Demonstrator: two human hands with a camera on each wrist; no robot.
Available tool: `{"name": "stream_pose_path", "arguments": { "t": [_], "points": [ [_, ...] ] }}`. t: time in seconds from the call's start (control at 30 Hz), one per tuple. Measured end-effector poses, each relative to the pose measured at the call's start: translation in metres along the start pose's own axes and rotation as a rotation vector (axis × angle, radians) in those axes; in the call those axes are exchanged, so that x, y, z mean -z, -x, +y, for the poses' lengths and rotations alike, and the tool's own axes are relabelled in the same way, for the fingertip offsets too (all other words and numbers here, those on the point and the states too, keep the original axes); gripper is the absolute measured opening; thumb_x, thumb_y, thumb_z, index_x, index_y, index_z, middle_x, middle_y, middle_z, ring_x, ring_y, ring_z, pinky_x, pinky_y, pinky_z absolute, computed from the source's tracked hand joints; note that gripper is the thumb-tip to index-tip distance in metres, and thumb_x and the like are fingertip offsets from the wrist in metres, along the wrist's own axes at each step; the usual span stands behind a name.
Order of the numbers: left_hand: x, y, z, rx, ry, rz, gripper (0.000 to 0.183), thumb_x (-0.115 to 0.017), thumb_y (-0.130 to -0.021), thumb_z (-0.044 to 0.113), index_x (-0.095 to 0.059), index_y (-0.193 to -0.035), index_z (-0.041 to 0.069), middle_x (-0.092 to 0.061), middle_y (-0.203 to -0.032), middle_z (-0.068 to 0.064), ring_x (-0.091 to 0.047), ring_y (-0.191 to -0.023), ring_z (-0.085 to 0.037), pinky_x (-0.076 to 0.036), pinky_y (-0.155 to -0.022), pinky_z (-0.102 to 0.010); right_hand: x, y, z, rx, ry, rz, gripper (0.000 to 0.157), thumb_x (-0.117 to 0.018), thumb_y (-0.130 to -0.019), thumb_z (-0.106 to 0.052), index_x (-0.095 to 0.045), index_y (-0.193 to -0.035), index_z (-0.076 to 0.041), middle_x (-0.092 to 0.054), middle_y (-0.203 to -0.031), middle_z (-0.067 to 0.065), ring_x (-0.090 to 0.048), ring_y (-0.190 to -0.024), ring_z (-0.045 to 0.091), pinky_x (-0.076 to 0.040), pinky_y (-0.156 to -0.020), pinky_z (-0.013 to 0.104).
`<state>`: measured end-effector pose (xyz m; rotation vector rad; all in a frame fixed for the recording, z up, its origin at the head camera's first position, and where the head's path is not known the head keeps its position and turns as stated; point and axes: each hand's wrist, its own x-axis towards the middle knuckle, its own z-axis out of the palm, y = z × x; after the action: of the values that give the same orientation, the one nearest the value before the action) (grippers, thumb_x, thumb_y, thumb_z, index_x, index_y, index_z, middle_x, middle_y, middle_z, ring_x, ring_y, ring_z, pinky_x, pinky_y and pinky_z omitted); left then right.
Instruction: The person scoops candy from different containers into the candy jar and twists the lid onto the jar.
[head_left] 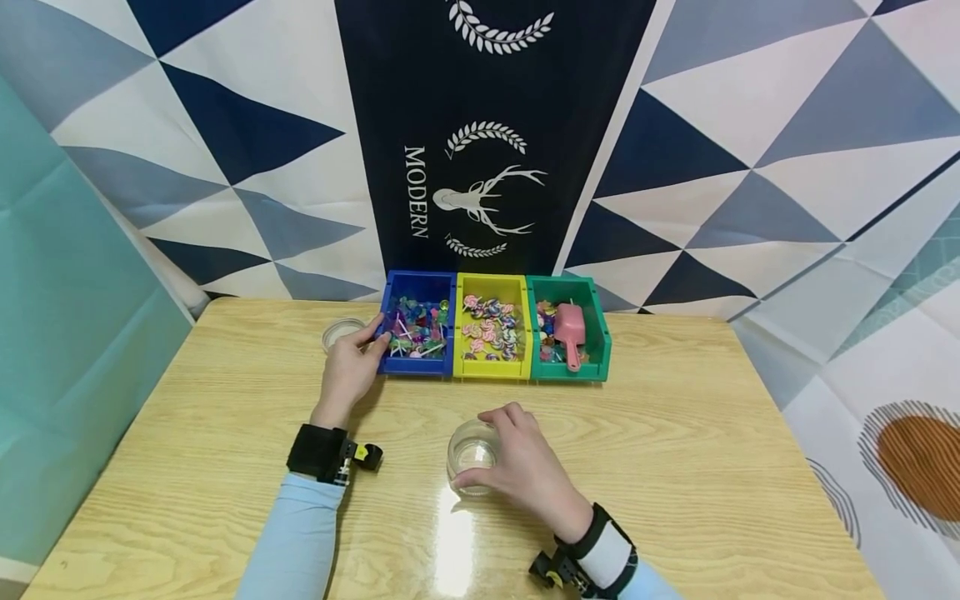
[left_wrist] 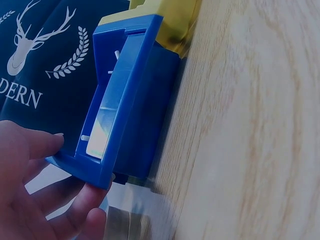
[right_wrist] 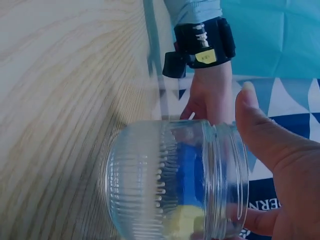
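Observation:
A blue bin full of small colourful wrapped candies and lollipop sticks stands at the left of a row of three. My left hand grips its left side wall; in the left wrist view the thumb lies along the edge and the fingers are on the outer side. Nearer to me, a clear glass jar stands upright and open on the table. My right hand holds the jar near its rim from the right, thumb on one side and fingers on the other. No candy shows inside the jar.
A yellow bin of swirl lollipops and a green bin with a pink scoop on its candies adjoin the blue one. Behind my left hand lies a round clear lid. A patterned cloth backdrop rises behind the table.

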<state>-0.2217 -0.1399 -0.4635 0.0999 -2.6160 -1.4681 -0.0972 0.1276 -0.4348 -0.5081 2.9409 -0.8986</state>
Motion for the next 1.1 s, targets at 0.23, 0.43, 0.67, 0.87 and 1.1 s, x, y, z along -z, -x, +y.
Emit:
{"name": "stream_pose_path", "arguments": {
  "t": [0.23,0.43,0.67,0.87,1.1],
  "points": [
    [0.000,0.001,-0.002,-0.004,-0.005,0.000,0.042,-0.060,-0.102,0.034,-0.055,-0.143,0.026,-0.060,-0.136,-0.012,-0.026,-0.049,-0.016,-0.027,-0.045,-0.030,0.009,-0.002,0.013,-0.071,-0.077,-0.045,0.079,-0.079,-0.077,-0.057,-0.059,-0.132,-0.004,-0.059,-0.110,0.004,-0.058,-0.096,0.018,-0.051,-0.080,0.038],
    [0.000,-0.001,-0.002,-0.004,-0.013,0.017,0.042,-0.060,-0.101,0.035,-0.056,-0.142,0.027,-0.059,-0.138,-0.010,-0.042,-0.056,-0.022,-0.031,-0.050,-0.030,0.034,-0.015,0.048,-0.136,-0.121,0.128,0.049,-0.062,-0.098,-0.045,-0.065,-0.123,-0.003,-0.065,-0.107,0.009,-0.063,-0.090,0.021,-0.053,-0.077,0.039],
    [-0.001,0.000,0.000,0.003,0.020,-0.004,0.043,-0.060,-0.101,0.035,-0.054,-0.144,0.026,-0.058,-0.139,-0.012,-0.049,-0.131,-0.030,-0.046,-0.075,-0.048,0.058,-0.031,0.086,-0.103,0.007,0.353,0.031,-0.072,-0.094,-0.020,-0.068,-0.112,0.004,-0.064,-0.101,0.018,-0.061,-0.091,0.033,-0.050,-0.076,0.046],
    [-0.001,0.001,-0.001,0.003,0.008,-0.008,0.044,-0.059,-0.101,0.035,-0.054,-0.144,0.026,-0.058,-0.139,-0.012,-0.050,-0.130,-0.030,-0.047,-0.086,-0.044,0.059,-0.052,0.102,-0.087,0.162,0.394,0.028,-0.073,-0.092,-0.015,-0.068,-0.108,0.007,-0.061,-0.102,0.022,-0.057,-0.093,0.037,-0.047,-0.081,0.050],
    [-0.001,-0.001,-0.001,0.008,0.008,-0.002,0.043,-0.060,-0.101,0.035,-0.054,-0.144,0.026,-0.059,-0.137,-0.012,-0.052,-0.128,-0.031,-0.044,-0.102,-0.048,0.064,-0.082,0.107,-0.148,0.311,0.312,0.022,-0.070,-0.091,-0.011,-0.066,-0.101,0.008,-0.059,-0.093,0.021,-0.058,-0.084,0.035,-0.049,-0.073,0.048]
  ]
}}
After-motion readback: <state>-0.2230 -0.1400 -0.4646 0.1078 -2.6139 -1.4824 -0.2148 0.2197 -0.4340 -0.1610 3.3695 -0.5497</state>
